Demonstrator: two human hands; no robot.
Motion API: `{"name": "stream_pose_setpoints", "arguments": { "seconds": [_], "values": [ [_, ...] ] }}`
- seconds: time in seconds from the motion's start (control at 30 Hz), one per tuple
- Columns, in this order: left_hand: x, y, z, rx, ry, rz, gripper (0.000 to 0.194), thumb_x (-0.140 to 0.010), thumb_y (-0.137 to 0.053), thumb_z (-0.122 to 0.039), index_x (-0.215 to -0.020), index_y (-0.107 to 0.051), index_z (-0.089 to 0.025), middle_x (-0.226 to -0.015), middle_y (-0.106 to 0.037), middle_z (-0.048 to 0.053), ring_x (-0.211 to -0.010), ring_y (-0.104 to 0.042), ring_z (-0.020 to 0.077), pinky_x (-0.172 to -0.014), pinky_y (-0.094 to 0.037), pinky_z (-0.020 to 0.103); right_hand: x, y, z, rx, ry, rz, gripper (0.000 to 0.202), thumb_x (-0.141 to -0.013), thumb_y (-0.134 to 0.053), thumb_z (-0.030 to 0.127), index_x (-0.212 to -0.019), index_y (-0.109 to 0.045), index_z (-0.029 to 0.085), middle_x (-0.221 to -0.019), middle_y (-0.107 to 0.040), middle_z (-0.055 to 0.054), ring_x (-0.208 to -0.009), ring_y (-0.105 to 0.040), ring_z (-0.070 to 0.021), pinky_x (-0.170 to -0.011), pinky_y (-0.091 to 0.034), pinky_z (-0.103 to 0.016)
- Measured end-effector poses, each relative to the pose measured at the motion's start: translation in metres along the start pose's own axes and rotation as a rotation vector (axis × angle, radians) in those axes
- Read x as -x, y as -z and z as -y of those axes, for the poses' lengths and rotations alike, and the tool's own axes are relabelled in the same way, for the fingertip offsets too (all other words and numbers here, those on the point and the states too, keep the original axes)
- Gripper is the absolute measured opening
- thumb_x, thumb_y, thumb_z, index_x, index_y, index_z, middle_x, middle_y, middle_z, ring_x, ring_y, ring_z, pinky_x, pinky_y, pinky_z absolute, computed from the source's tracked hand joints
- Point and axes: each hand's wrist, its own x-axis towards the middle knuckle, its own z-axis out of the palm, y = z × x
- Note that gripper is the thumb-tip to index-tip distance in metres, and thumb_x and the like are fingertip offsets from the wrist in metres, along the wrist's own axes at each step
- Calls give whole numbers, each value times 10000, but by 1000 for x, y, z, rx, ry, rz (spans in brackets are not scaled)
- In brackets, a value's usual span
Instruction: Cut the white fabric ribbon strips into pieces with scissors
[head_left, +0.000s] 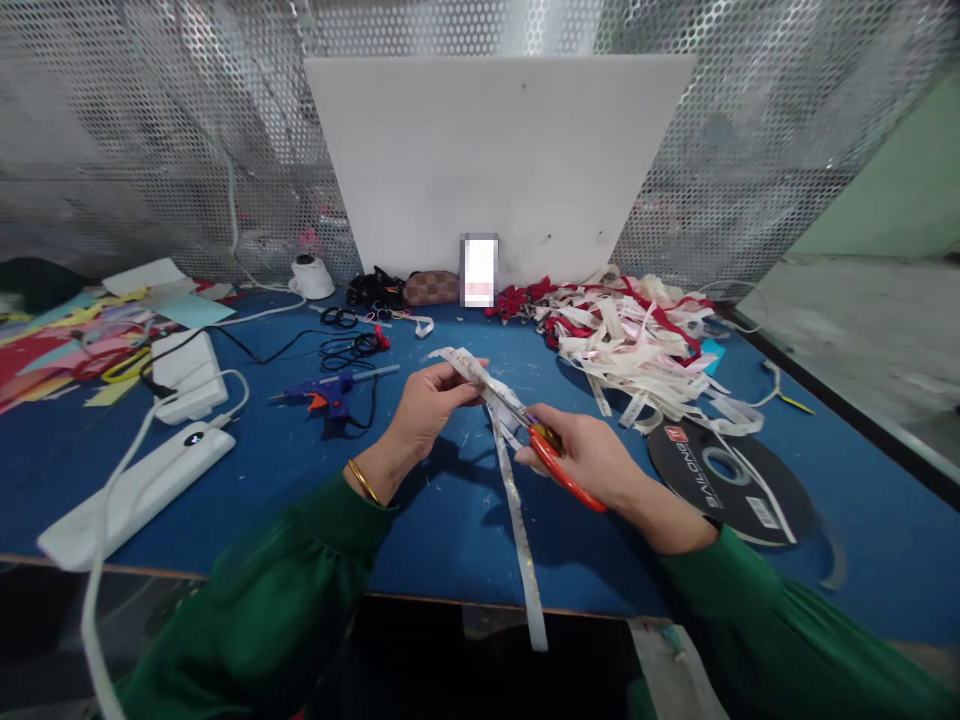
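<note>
Above the near bench (247, 470), left hand (427, 405) pinches white ribbon (517, 500); right hand (592, 460) grips red scissors (555, 462), blades at it. Cutting step, likely; closing squarely comes next.

Bright, even overhead light, soft shadows under the hands (517, 425), edges bowed by wide-angle distortion.

My left hand (427, 400) pinches a white ribbon (517, 500) above the blue counter (285, 460); my right hand (592, 460), at three o'clock, closes red-handled scissors (551, 455) across it.
</note>
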Motion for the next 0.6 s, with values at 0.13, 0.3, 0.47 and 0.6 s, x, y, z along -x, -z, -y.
{"name": "stream_pose_setpoints", "arguments": {
  "seconds": [0.13,0.3,0.47,0.6],
  "values": [
    [0,0,0,-1,-2,10,360,-642,-858,-244,-991,-805,-176,-862,-769,38,-795,-677,170,-818,-580,349,0,1,0,-25,-15,18,461,-882,-545,665,-1018,-630,232,-653,-620,13,-571,-548,-171,-555,-277,-263],
    [-1,2,1,11,-10,5,359,-645,-846,-227,-998,-804,-177,-874,-775,40,-795,-682,169,-816,-582,343,1,0,-1,-25,-16,-10,467,-877,-530,693,-916,-625,238,-595,-558,27,-520,-470,-152,-532,-252,-262],
    [-2,4,2,7,-3,15,343,-660,-843,-244,-999,-808,-204,-916,-779,40,-821,-689,173,-812,-567,327,2,-1,-2,-29,3,-23,470,-884,-515,699,-890,-607,238,-596,-548,30,-523,-465,-148,-538,-248,-261],
    [-2,8,-2,-28,29,15,299,-715,-796,-289,-1003,-814,-210,-921,-779,55,-802,-688,174,-777,-541,306,1,2,-2,-26,3,-28,473,-883,-510,700,-903,-613,239,-612,-577,21,-536,-496,-157,-545,-249,-265]
  ]
}}
